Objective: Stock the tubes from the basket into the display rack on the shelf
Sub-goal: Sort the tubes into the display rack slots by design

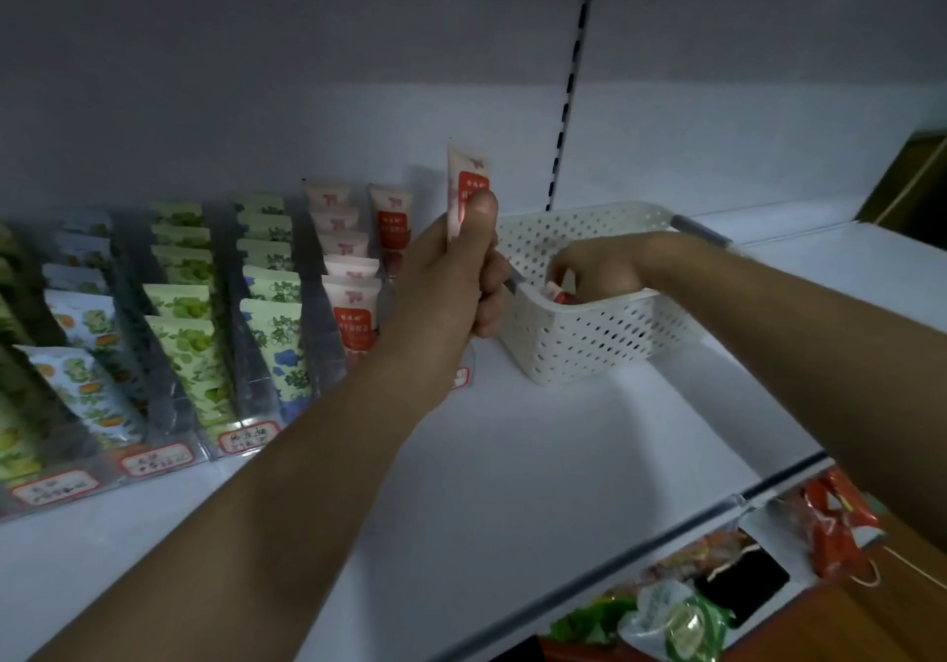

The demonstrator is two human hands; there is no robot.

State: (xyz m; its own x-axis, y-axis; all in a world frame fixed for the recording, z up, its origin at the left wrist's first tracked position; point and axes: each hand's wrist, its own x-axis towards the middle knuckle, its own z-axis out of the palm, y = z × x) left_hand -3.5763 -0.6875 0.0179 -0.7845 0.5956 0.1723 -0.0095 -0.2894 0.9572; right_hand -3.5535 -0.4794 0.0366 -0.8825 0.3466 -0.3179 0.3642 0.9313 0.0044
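The white shelf (538,456) carries everything: on its left a clear display rack (169,333) of slanted lanes filled with green, blue and orange printed tubes, with price labels along its front lip, and on its right a white perforated basket (579,338) standing just beside the rack's last lane. That rightmost lane holds the pink-and-red tubes (353,302), leaning back in overlapping rows with crimped ends up. The left hand (456,277) is wrapped around the lower half of one such tube (467,174), thumb pressed flat on its front, holding it upright between the rack and the basket; the flat crimped end stands clear above the fist. The right hand (597,272) reaches down inside the basket with fingers curled toward the red-capped tubes (558,295) lying at the bottom, but whether it has pinched one I cannot tell, since the rim hides the fingertips. These tubes look light, with a soft, glossy plastic body that would likely dent under a hard squeeze and could slide in a loose grip. The stiffest parts are probably the cap and the crimp, so I judge the best hold to be low on the body near the cap, gently, leaving the crimped end free to guide into the lane.
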